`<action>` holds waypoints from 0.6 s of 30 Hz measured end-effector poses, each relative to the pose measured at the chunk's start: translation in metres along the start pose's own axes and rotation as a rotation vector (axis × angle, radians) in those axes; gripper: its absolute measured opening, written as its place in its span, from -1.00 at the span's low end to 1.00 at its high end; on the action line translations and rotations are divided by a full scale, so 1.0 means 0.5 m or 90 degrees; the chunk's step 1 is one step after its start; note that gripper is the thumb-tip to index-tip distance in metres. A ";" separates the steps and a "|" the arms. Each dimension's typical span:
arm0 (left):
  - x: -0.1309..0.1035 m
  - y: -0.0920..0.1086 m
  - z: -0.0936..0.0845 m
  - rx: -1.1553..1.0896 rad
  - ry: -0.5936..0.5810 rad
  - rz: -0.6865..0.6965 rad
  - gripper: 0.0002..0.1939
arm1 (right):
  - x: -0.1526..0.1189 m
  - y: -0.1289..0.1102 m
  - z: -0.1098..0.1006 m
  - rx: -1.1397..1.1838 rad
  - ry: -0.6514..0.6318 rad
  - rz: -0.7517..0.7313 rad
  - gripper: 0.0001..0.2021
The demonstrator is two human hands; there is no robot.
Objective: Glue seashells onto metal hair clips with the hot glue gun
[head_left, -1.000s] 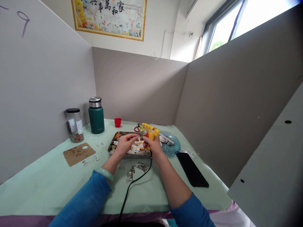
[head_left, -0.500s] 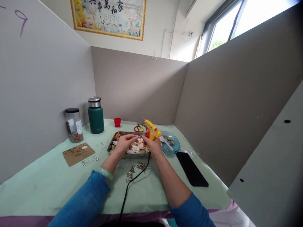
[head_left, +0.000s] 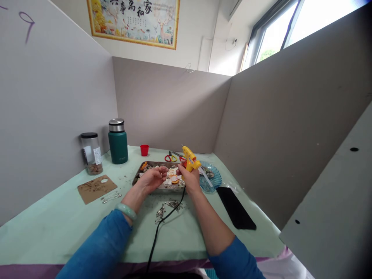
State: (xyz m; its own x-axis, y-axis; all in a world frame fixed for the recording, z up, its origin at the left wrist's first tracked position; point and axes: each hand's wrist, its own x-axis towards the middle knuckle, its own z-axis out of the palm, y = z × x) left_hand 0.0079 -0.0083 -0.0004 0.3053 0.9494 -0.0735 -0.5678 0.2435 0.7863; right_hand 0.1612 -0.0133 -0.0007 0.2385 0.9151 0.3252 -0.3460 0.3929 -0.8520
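My right hand (head_left: 190, 180) is wrapped round the handle of a yellow hot glue gun (head_left: 190, 159), whose nozzle points up and away from me. A glue stick (head_left: 205, 176) juts from its back and a black cord (head_left: 162, 221) trails down to the table's front edge. My left hand (head_left: 154, 179) is over the left half of a metal tray (head_left: 165, 190), palm turned partly up and fingers curled in. Whatever small thing its fingers hold, if any, I cannot make out. Shells and small pieces (head_left: 174, 178), white, orange and brown, fill the tray.
Metal clips or pins (head_left: 160, 211) lie before the tray. Right are a blue plate (head_left: 216, 178) and a black phone-like slab (head_left: 236, 209). Left are brown card (head_left: 97, 189), safety pins (head_left: 111, 197), a jar (head_left: 92, 154) and a green flask (head_left: 117, 143). Behind are a red cup (head_left: 144, 150) and scissors (head_left: 171, 158).
My hands have come apart. The left has drawn back to the left and turned its palm up; the right has shifted slightly right with the glue gun.
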 end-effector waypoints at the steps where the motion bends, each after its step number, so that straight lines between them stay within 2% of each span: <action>1: 0.001 -0.001 -0.001 0.008 0.008 -0.009 -0.66 | 0.001 0.001 0.000 0.001 0.002 0.003 -0.67; 4: 0.000 -0.005 0.001 0.019 0.004 0.001 -0.73 | 0.003 0.003 -0.001 -0.002 0.001 0.008 -0.67; 8: -0.002 -0.009 0.004 0.066 0.004 0.073 -0.81 | 0.001 0.002 -0.001 -0.001 -0.002 -0.001 -0.67; 14: -0.001 -0.008 0.006 0.183 0.054 0.185 -0.77 | -0.002 0.000 0.000 -0.002 -0.007 -0.001 -0.67; 18: -0.009 -0.007 0.020 0.236 0.060 0.229 -0.65 | -0.001 0.003 -0.001 0.002 -0.015 -0.007 -0.67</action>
State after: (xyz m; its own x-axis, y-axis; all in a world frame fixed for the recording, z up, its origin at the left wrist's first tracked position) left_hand 0.0162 -0.0153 0.0031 0.0615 0.9778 0.2001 -0.3107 -0.1717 0.9349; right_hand 0.1612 -0.0135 -0.0024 0.2215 0.9123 0.3445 -0.3459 0.4038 -0.8470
